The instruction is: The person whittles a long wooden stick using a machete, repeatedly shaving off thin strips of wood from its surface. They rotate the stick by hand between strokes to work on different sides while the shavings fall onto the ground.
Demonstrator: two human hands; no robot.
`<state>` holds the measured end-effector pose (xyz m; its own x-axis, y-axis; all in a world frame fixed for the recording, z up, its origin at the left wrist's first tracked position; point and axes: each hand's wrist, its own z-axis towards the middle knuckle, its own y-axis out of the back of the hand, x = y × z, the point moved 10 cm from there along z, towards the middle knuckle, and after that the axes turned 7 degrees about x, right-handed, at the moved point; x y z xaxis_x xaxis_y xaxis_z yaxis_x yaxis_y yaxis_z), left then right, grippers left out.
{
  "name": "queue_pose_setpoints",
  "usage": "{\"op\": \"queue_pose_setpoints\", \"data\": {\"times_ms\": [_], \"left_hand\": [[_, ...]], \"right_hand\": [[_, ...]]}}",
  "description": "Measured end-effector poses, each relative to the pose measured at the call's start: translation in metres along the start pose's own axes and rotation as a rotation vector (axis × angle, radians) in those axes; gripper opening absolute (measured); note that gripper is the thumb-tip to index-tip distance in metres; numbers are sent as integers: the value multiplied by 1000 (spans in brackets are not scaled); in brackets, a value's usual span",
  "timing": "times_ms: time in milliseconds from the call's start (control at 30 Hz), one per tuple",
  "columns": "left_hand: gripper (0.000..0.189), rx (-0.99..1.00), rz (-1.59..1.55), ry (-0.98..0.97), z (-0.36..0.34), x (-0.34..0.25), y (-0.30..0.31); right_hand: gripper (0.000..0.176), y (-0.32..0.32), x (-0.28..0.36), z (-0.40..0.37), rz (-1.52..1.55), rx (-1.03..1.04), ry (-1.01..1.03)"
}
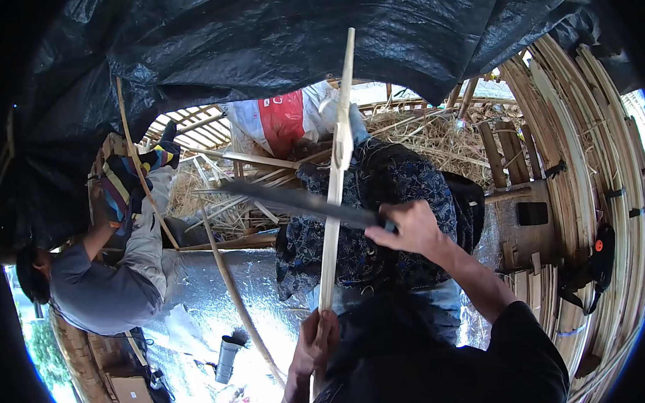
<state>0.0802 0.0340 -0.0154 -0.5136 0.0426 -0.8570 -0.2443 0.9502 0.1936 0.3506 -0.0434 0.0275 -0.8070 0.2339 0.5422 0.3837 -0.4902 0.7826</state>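
My left hand (314,342) grips the near end of a long pale bamboo strip (338,151) that runs away from me toward the black tarp. In my right hand (407,228) is the handle of a long dark blade (294,200), which lies across the strip about midway along it. A dark patterned cloth (393,192) covers my lap beneath both.
Another person in a grey shirt (102,291) sits at the left among bamboo shavings (209,198). Stacks of split bamboo strips (591,156) fill the right side. A black tarp (260,40) hangs overhead. A thin curved bamboo strip (233,290) lies across the silvery ground mat (268,274).
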Motion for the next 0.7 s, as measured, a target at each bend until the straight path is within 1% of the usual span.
{"op": "queue_pose_setpoints", "data": {"times_ms": [33,67,100,167,200,233,267,300,333,367,400,433,467,500,533,567,600,633,667,700], "left_hand": [[37,-33,-132,58,4,-6,1],[41,-65,-263,114,7,-6,3],[41,-64,-262,109,8,-6,3],[33,33,-259,144,-2,4,-3],[32,-22,59,-14,-12,33,-2],[29,-11,-225,87,-26,34,-4],[28,-38,-249,130,-41,45,-5],[28,-68,-274,170,-58,57,-4],[28,-60,-258,159,-64,55,2],[26,-4,-205,193,-64,56,2],[25,45,-162,231,-63,57,-1],[25,37,-173,227,-56,60,0],[24,40,-396,153,-46,61,-2],[24,45,-615,73,-36,56,-5],[24,42,-619,72,-29,51,-8],[24,42,-555,54,-22,40,-9],[24,40,-484,40,-15,27,-7],[25,39,-406,28,-10,13,-2],[29,34,-434,134,-7,8,-1],[29,35,-419,136,-4,3,0]], "right_hand": [[54,2,19,-3,-91,24,104],[53,5,31,-7,-152,-20,224],[53,7,42,-11,-212,-64,344],[50,27,31,-9,-421,-190,465],[49,38,0,-2,-650,-246,392],[48,49,-38,6,-880,-296,310],[49,71,-75,11,-1207,-490,184],[50,87,-96,10,-1533,-682,44],[53,126,-146,16,-955,-453,-353],[56,129,-196,13,-345,-216,-665],[65,125,-194,5,-238,-263,-561],[66,118,-179,-4,-102,-325,-513],[67,98,-172,-11,101,-315,-484],[66,80,-164,-16,219,-245,-479],[65,69,-159,-25,222,-273,-523],[65,59,-153,-32,232,-302,-570],[65,53,-144,-35,244,-302,-572],[64,42,-139,-39,466,-280,-656],[63,29,-134,-43,689,-259,-735],[63,29,-127,-43,699,-270,-737]]}}
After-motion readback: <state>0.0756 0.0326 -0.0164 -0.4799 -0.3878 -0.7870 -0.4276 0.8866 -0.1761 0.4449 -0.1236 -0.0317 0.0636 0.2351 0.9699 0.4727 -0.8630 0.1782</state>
